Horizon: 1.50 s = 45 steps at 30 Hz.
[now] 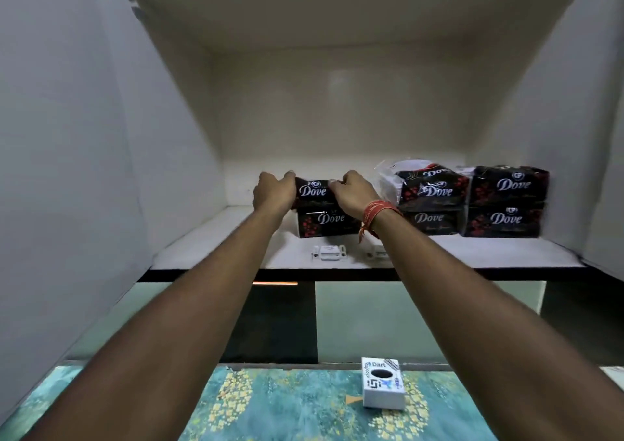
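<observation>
Both hands clasp the top packet [313,190] by its short ends, left hand [274,192] and right hand [354,192], its long axis running across the shelf [202,255]. It sits squarely on the lower packet [329,222], equally near both arms.

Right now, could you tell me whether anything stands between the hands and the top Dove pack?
Nothing visible does: the left hand and right hand grip the top Dove pack at its two ends.

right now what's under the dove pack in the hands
A second Dove pack lies under the held pack, on the shelf. The right hand and wrist hide its right end.
</observation>
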Tool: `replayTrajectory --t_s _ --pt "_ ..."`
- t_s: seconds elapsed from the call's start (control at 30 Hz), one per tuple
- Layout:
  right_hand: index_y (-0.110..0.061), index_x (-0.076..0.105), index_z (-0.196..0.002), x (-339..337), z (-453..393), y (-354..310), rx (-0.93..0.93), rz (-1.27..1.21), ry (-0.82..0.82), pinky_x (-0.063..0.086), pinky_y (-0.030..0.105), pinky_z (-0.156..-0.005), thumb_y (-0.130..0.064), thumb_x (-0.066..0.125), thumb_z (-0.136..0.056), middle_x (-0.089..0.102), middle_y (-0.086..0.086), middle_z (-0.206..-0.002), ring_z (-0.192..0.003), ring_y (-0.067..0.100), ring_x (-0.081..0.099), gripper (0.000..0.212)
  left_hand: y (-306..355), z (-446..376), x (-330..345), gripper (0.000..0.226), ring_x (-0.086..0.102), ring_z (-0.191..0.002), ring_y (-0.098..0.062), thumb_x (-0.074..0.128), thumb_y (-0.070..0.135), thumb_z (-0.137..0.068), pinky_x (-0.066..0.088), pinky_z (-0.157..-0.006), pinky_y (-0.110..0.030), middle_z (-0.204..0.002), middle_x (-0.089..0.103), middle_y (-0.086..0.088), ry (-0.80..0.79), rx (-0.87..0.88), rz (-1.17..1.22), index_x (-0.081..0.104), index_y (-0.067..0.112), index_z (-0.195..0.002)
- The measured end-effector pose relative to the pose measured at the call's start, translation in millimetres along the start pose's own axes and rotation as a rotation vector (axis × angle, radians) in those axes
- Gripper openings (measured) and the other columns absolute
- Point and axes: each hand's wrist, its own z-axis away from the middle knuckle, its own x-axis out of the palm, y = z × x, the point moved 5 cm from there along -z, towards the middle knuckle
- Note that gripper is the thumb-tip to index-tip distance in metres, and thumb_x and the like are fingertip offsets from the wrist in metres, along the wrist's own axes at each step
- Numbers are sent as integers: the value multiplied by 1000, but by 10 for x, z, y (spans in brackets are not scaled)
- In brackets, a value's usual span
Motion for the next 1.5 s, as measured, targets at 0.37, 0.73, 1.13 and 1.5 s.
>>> replayTrajectory --t_s 0.37,0.73,1.13,1.5 --pt "-13 74 -86 8 228 21 -76 -656 462 56 40 -89 -22 60 -90 74 5 -96 -92 21 68 17 -9 349 -57 25 66 -99 -14 65 15 -83 56 -88 -37 -100 64 8 141 222 501 62 22 -107" --pt "1 50 -118 201 2087 553 -430 -1003 571 51 30 -84 8 58 -81 62 -3 -106 -93 17 58 38 -1248 1721 -231 66 57 -90 -14 41 -14 -70 44 -65 -24 -120 61 -8 167 123 1275 53 16 -128" --pt "-39 64 -100 1463 2984 2452 81 -498 136 58 41 -81 -17 73 -76 70 5 -102 -99 19 69 34 -3363 2341 843 38 69 -66 -22 31 34 -95 51 -72 -32 -66 70 -2 -139 -864 1091 64 16 -87" --pt "-6 70 -104 1292 2130 2782 -32 -158 93 55 25 -77 -8 64 -87 71 4 -104 -93 17 67 18 -4472 2294 1324 33 56 -53 -22 39 33 -91 44 -58 -25 -54 60 -2 47 -1133 734 59 16 -70"
